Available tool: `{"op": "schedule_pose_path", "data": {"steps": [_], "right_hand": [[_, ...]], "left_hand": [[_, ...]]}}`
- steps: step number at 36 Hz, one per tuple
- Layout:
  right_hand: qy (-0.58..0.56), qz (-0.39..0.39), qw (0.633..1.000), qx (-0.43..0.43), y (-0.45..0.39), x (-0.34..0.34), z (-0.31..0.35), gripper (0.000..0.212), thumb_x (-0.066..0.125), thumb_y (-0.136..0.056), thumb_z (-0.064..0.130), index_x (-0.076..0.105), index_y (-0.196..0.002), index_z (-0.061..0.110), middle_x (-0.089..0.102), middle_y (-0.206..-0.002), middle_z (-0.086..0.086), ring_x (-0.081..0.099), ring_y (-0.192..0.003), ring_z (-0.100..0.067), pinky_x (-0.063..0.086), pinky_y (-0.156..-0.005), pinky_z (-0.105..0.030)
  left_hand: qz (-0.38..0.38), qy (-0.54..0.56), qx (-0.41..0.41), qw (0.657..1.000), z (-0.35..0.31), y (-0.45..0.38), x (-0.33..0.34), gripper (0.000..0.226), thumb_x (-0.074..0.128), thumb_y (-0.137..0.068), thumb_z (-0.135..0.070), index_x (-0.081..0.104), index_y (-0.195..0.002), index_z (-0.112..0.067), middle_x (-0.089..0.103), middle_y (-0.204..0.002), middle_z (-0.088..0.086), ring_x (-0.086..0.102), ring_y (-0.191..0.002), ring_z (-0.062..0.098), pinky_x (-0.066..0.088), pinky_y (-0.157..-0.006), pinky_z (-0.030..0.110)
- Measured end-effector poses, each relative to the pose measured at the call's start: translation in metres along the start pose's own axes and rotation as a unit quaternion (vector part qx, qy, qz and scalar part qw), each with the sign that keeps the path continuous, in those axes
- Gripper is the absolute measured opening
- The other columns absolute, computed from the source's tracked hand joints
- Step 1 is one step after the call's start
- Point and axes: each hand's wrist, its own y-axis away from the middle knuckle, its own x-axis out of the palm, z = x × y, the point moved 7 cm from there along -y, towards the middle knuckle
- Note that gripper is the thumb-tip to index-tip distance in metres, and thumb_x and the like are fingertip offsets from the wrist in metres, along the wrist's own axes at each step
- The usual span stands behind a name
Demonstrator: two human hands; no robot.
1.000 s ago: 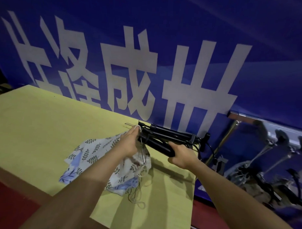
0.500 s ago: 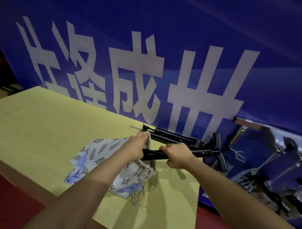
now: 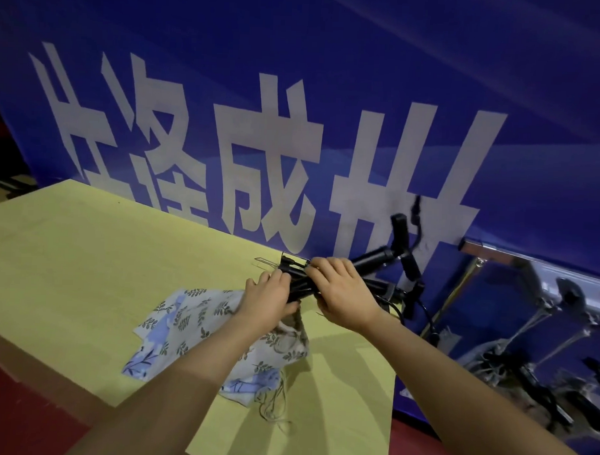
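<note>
Black folding stand of metal tubes (image 3: 372, 264), seen from the head camera, is held low over the far right corner of the yellow tabletop (image 3: 87, 254). Its free end, with a crossbar handle and a thin black cable (image 3: 421, 310), reaches past that corner toward the blue banner with white characters (image 3: 330, 92) behind the table.

The left hand (image 3: 269, 299) has its fingers curled round the bundle's near end, right at the mouth of the white drawstring pouch printed with green leaves and blue patches (image 3: 186, 322). The pouch lies crumpled on the tabletop under the left forearm. The right hand (image 3: 340, 296) wraps over the tubes just beside the left, fingers bent across the top.

One tube tilts up and away from the rest, so the bundle looks loosely gathered. A leg could swing out and slip from the grip, dropping past the table's edge. The cable or the pouch's loose cords (image 3: 275, 407) could also catch on the tube ends if the cloth is pulled over them.
</note>
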Motion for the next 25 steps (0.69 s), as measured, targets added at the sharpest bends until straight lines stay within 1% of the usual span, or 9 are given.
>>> {"op": "schedule_pose_path", "data": {"steps": [3, 5, 6, 9, 13, 17, 20, 22, 25], "right_hand": [[-0.037, -0.042, 0.998, 0.037, 0.003, -0.008, 0.002, 0.034, 0.048, -0.079, 0.027, 0.051, -0.110, 0.014, 0.059, -0.105, -0.003, 0.045, -0.092, -0.020, 0.031, -0.080, -0.029], [-0.076, -0.035, 0.995, 0.062, 0.005, -0.006, 0.003, 0.024, 0.045, -0.081, 0.027, 0.050, -0.102, 0.016, 0.058, -0.096, -0.002, 0.041, -0.085, -0.018, 0.027, -0.073, -0.027], [-0.101, -0.024, 0.992, 0.075, 0.005, -0.004, 0.005, 0.021, 0.044, -0.082, 0.028, 0.051, -0.098, 0.017, 0.057, -0.093, -0.002, 0.043, -0.082, -0.019, 0.028, -0.071, -0.027], [-0.184, 0.070, 0.975, 0.107, 0.010, 0.013, 0.008, 0.025, 0.044, -0.087, 0.035, 0.058, -0.096, 0.015, 0.058, -0.091, -0.001, 0.055, -0.084, -0.020, 0.038, -0.074, -0.028], [-0.235, 0.203, 0.944, 0.115, 0.018, 0.034, 0.023, 0.039, 0.051, -0.090, 0.051, 0.062, -0.108, 0.018, 0.059, -0.104, 0.001, 0.054, -0.094, -0.016, 0.045, -0.081, -0.031], [-0.284, 0.228, 0.922, 0.135, 0.017, 0.042, 0.036, 0.047, 0.053, -0.086, 0.059, 0.063, -0.105, 0.017, 0.060, -0.102, -0.001, 0.054, -0.092, -0.017, 0.042, -0.079, -0.032], [-0.282, 0.244, 0.917, 0.142, 0.015, 0.050, 0.040, 0.042, 0.058, -0.084, 0.056, 0.062, -0.100, 0.017, 0.057, -0.102, -0.001, 0.051, -0.095, -0.019, 0.037, -0.082, -0.034], [-0.283, 0.243, 0.915, 0.152, 0.014, 0.052, 0.039, 0.030, 0.059, -0.087, 0.045, 0.065, -0.098, 0.018, 0.056, -0.102, -0.002, 0.052, -0.097, -0.021, 0.036, -0.084, -0.034], [-0.328, 0.223, 0.897, 0.196, 0.013, 0.049, 0.031, 0.020, 0.059, -0.090, 0.034, 0.070, -0.095, 0.018, 0.062, -0.097, 0.000, 0.056, -0.091, -0.018, 0.042, -0.083, -0.035]], "left_hand": [[-0.022, 0.029, -0.025, 0.999, 0.007, -0.001, -0.003, 0.040, 0.048, -0.094, -0.039, 0.043, -0.122, -0.011, 0.048, -0.123, 0.006, 0.045, -0.114, 0.025, 0.039, -0.091, 0.039], [-0.041, 0.063, -0.042, 0.996, 0.011, 0.000, -0.004, 0.039, 0.048, -0.094, -0.039, 0.045, -0.119, -0.010, 0.049, -0.120, 0.007, 0.046, -0.112, 0.026, 0.040, -0.089, 0.038], [-0.051, 0.083, -0.051, 0.994, 0.015, 0.001, -0.005, 0.039, 0.048, -0.094, -0.040, 0.046, -0.118, -0.010, 0.050, -0.119, 0.007, 0.047, -0.112, 0.026, 0.040, -0.088, 0.038], [-0.088, 0.136, -0.079, 0.984, 0.023, 0.004, -0.008, 0.039, 0.049, -0.093, -0.041, 0.048, -0.116, -0.009, 0.051, -0.116, 0.007, 0.047, -0.109, 0.026, 0.040, -0.086, 0.037], [-0.131, 0.171, -0.105, 0.971, 0.031, 0.010, -0.016, 0.039, 0.048, -0.094, -0.041, 0.049, -0.115, -0.009, 0.049, -0.114, 0.007, 0.045, -0.109, 0.025, 0.036, -0.090, 0.036], [-0.157, 0.200, -0.115, 0.960, 0.037, 0.013, -0.021, 0.038, 0.048, -0.093, -0.042, 0.049, -0.112, -0.009, 0.049, -0.112, 0.007, 0.044, -0.108, 0.024, 0.036, -0.093, 0.037], [-0.171, 0.227, -0.114, 0.952, 0.036, 0.015, -0.026, 0.037, 0.050, -0.093, -0.041, 0.050, -0.109, -0.008, 0.049, -0.109, 0.007, 0.045, -0.106, 0.024, 0.036, -0.091, 0.037], [-0.182, 0.245, -0.114, 0.946, 0.035, 0.016, -0.030, 0.035, 0.052, -0.092, -0.039, 0.050, -0.108, -0.008, 0.049, -0.107, 0.008, 0.045, -0.104, 0.023, 0.035, -0.090, 0.037], [-0.201, 0.279, -0.110, 0.933, 0.034, 0.018, -0.039, 0.032, 0.057, -0.089, -0.036, 0.051, -0.106, -0.008, 0.046, -0.101, 0.003, 0.045, -0.101, 0.021, 0.036, -0.086, 0.035]]}}
